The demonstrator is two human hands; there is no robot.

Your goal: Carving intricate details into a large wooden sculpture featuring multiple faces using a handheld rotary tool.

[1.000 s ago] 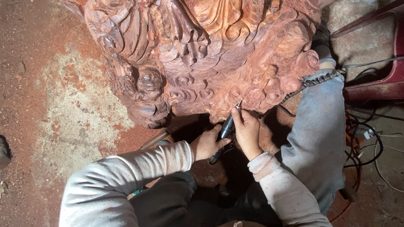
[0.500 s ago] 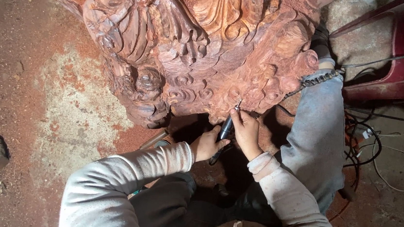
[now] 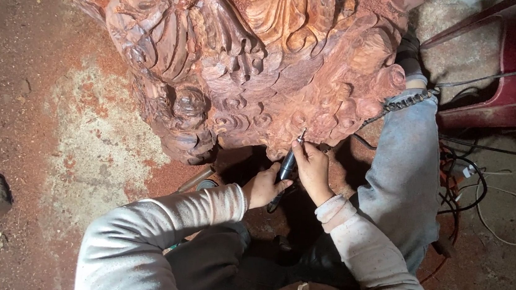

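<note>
Below the head camera, low against the front edge of the big reddish wood carving (image 3: 258,70), both hands are working a slim dark rotary tool (image 3: 286,165). The right hand (image 3: 313,168) is gripping the tool near its tip, fingers closed around the barrel in a pen-like hold, and the bit is meeting the carved curls at the lower rim. The left hand (image 3: 263,188) is wrapping the rear of the tool, fingers clamped on it and steadying from behind.

To my judgement, the step is going best with light pressure, the bit following the grooves rather than crossing them, and the heel of the right hand braced on the wood so the tip is not skating over finished scrolls. The cord needs keeping away from the bit.

The carving is standing on the dusty red floor (image 3: 55,115), filling the upper half of the view. Its surface is showing deep swirls, folds and rounded curls, with a paler golden patch at the top. Black and white cables (image 3: 484,190) are lying tangled to the right, beside a red plastic chair (image 3: 513,74)
</note>
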